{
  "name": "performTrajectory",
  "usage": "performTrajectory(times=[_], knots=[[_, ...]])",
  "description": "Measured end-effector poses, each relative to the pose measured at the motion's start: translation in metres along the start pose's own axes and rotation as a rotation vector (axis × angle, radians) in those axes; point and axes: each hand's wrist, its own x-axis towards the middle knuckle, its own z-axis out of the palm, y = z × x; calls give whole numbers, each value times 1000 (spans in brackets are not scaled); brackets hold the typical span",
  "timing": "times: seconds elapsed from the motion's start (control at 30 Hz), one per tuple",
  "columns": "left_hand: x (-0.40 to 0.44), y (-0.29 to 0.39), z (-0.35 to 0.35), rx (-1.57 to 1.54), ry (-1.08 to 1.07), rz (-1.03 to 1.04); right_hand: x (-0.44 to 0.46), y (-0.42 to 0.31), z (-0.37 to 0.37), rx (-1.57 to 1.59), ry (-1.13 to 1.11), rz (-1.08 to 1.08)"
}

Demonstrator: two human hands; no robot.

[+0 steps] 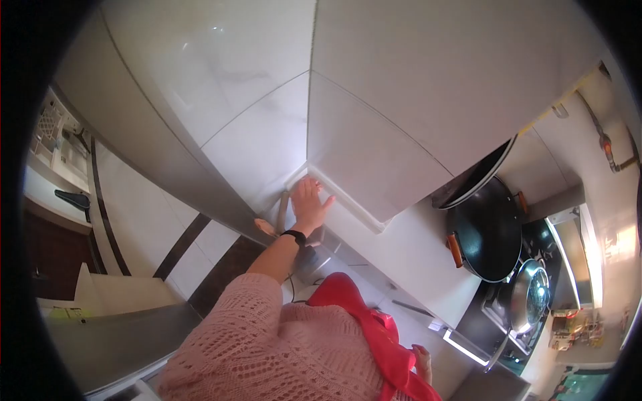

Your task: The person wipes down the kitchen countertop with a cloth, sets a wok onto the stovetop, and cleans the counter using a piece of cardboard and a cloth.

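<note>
My left hand (309, 204) reaches into the corner of the white countertop (401, 244), a black band round its wrist. Its fingers are stretched out, with the thumb apart, against the white raised edging (348, 202) where the tiled walls meet. Beside it, on the left, are a pale upright strip (283, 212) and a rounded tan object (265, 227) whose kind I cannot make out. Low in view, my right hand (422, 361) shows only partly beside the red cloth (364, 317) hanging down my front; its fingers are mostly hidden.
On the right, a black wok (487, 234) with wooden handles stands by the stove, a dark round lid or pan (483, 175) behind it. A glass-lidded pan (531, 294) sits nearer. A tall grey panel (194, 164) borders the left; tiled floor (154, 217) lies beyond.
</note>
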Motion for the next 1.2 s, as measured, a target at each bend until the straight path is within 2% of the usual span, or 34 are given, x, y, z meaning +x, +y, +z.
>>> performTrajectory(times=[0.1,0.13,0.17,0.23,0.33,0.37,0.4,0.5,0.53,0.6,0.67,0.77,0.87,0.97,1.07,1.2], knots=[[-3,3,14,20,69,14,10,-27,-4,-81,-27,-28],[-5,3,25,-147,119,54,8,-32,-5,-104,-25,-47],[-10,11,18,-69,52,108,9,-40,-3,-122,-23,-68],[-34,39,-8,89,-84,222,18,-54,-2,-138,128,-256],[-77,64,6,-81,-247,527,31,-81,-5,-193,356,-531],[-88,81,3,-135,-319,640,39,-98,-6,-182,435,-565],[-93,89,2,-189,-389,754,49,-111,-12,-149,468,-566],[-77,80,8,-378,-524,847,102,-113,-44,-359,527,-556],[-70,67,-1,-378,-485,913,102,-118,-50,-358,474,-477],[-47,37,-28,-162,-321,990,103,-138,-53,-342,360,-326],[-18,19,-82,-318,-553,437,107,-144,-59,-327,292,-273],[-8,-30,-20,187,96,385,101,-154,-59,-368,275,-221],[-25,13,-4,131,112,343,93,-166,-58,-376,207,-183],[-65,69,-3,154,-42,339,98,-164,-60,-415,195,-191],[-95,83,14,-109,-212,618,111,-152,-63,-411,208,-221],[-74,81,-1,-160,-263,629,94,-151,-56,-339,279,-269]])
